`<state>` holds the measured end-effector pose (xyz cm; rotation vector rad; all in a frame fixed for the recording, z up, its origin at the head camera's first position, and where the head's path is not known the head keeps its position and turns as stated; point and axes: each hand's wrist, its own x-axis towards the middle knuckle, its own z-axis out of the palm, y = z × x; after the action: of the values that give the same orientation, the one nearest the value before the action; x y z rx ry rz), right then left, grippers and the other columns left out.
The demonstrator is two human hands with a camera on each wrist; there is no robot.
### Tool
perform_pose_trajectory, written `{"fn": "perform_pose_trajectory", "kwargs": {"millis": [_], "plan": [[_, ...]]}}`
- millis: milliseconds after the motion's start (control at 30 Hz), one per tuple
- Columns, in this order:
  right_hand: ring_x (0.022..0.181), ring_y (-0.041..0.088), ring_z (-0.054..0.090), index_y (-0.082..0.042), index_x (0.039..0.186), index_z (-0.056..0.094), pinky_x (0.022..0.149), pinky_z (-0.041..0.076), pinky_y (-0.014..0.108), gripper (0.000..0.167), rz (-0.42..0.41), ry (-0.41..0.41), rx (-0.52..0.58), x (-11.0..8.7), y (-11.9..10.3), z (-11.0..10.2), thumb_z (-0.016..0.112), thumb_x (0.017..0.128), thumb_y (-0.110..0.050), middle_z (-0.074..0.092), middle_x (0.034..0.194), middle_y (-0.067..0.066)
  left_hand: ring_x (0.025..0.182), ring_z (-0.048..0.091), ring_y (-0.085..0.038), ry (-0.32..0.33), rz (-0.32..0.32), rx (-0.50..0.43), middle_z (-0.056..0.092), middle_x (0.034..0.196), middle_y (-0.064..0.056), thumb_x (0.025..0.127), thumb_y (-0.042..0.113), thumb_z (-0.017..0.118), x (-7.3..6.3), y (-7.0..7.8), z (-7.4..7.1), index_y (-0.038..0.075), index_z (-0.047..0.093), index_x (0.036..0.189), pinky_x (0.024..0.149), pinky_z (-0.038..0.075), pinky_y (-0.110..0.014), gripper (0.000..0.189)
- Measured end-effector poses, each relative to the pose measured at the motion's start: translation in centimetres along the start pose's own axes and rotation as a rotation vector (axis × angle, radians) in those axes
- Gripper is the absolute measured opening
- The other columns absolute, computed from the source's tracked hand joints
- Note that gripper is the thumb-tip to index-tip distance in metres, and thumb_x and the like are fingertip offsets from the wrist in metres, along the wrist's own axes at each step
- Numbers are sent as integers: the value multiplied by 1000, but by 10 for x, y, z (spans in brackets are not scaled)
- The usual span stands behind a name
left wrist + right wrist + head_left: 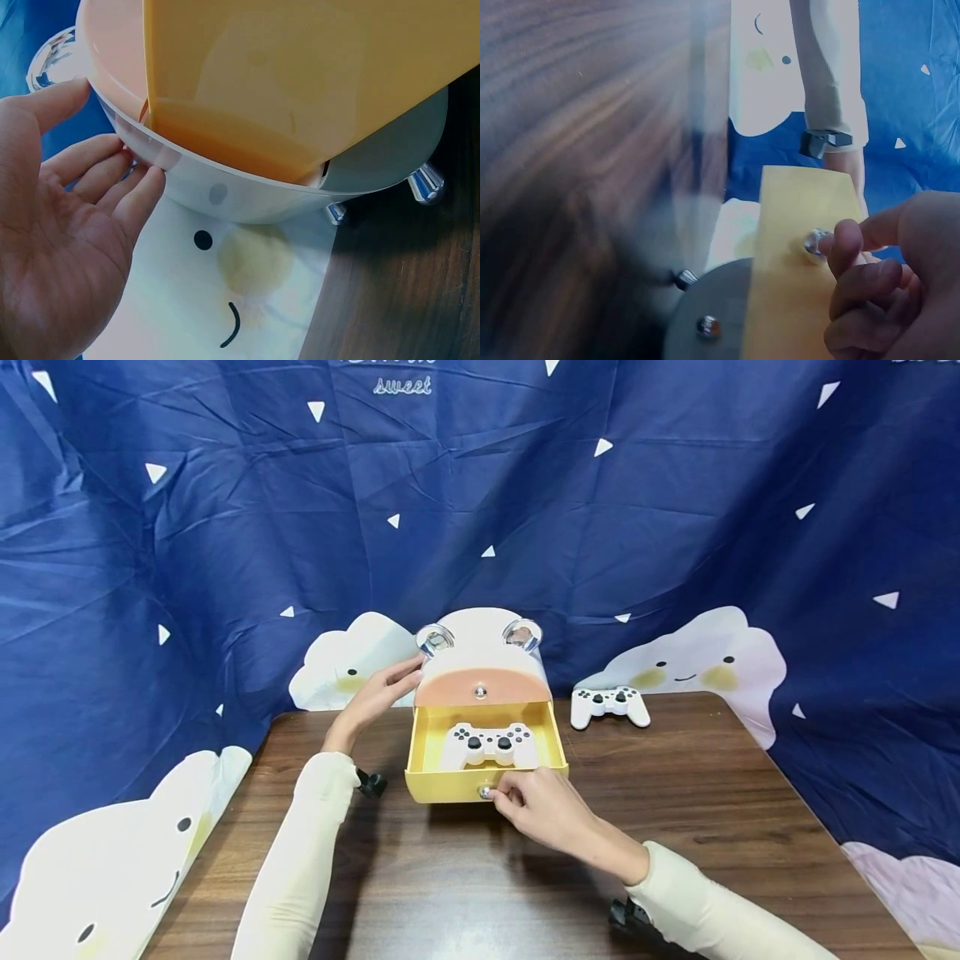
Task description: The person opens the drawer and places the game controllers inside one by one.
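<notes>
A small white cabinet point(480, 639) with silver ring ears stands at the back of the table. Its yellow lower drawer point(445, 788) is pulled out, and a white game controller point(491, 746) lies inside. Above that, the peach upper drawer point(450, 687) is closed. My left hand point(381, 692) rests its outstretched fingers point(139, 199) against the cabinet's left side. At the yellow drawer's front, my right hand point(551, 810) pinches the silver knob point(815, 244) between thumb and index finger, the other fingers curled.
A second white controller point(610, 704) lies on the wooden table point(675, 793) to the right of the cabinet, near the back edge. Behind everything hangs a blue curtain point(480, 485) with white triangles and cloud faces. Silver feet point(426, 184) hold the cabinet up.
</notes>
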<state>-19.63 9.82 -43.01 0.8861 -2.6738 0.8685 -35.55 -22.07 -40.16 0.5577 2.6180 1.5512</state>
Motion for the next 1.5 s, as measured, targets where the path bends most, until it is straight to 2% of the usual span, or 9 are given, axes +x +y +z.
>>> {"fn": "perform_pose_trajectory", "kwargs": {"millis": [233,433,567,700,867,1000,1167,1333,1500], "plan": [[49,-4,45,-25,77,74,52,41,19,27,113,51,84,-6,1,17,71,103,-32,49,53,-20,160,35,-25,-7,-2,-10,44,169,-1,109,48,59,1,-1,-1,23,47,163,131,31,-52,61],[41,6,56,-23,89,77,63,51,21,26,293,-11,289,-12,-3,30,65,107,-38,53,46,-14,159,38,-26,-2,-2,-1,45,169,-1,108,50,59,2,-2,-1,23,47,163,131,32,-51,61],[41,13,58,-20,95,77,70,52,21,31,371,-22,431,-15,-3,39,61,109,-43,55,45,-8,159,39,-26,-2,1,0,45,169,-2,108,50,59,2,-2,0,22,47,163,131,32,-51,63],[40,13,53,-14,101,78,60,50,24,40,434,-15,592,-15,-3,47,56,111,-45,54,46,-5,159,38,-25,0,-1,4,45,169,-2,108,51,59,1,-1,0,22,47,163,131,33,-50,63],[39,6,40,-3,111,76,41,34,23,47,505,-22,792,-16,-7,53,50,113,-43,50,47,-6,159,38,-26,6,2,14,45,169,-2,108,50,59,2,-1,1,22,47,163,131,32,-50,63],[39,4,32,2,119,71,38,25,20,51,571,-35,976,-18,-10,56,49,113,-44,45,49,-7,160,37,-25,3,-4,9,44,169,-2,108,51,58,2,-1,1,22,46,164,131,32,-50,63],[40,3,30,2,124,65,39,25,19,50,611,-26,1144,-17,-16,59,48,113,-43,41,52,-8,160,36,-25,-1,-5,-3,44,170,-1,108,52,58,2,0,0,22,46,164,131,31,-51,64],[38,2,28,2,118,69,37,24,18,50,657,44,1164,-15,-21,61,51,112,-45,38,49,-10,160,37,-25,6,-1,9,44,169,-1,108,52,58,1,0,-1,22,46,163,131,31,-50,64],[38,3,27,4,107,75,37,23,18,47,689,164,1054,-13,-23,65,61,109,-41,38,45,-10,159,38,-26,9,8,19,45,169,-2,108,50,58,2,-1,0,22,47,163,131,31,-50,63]]}}
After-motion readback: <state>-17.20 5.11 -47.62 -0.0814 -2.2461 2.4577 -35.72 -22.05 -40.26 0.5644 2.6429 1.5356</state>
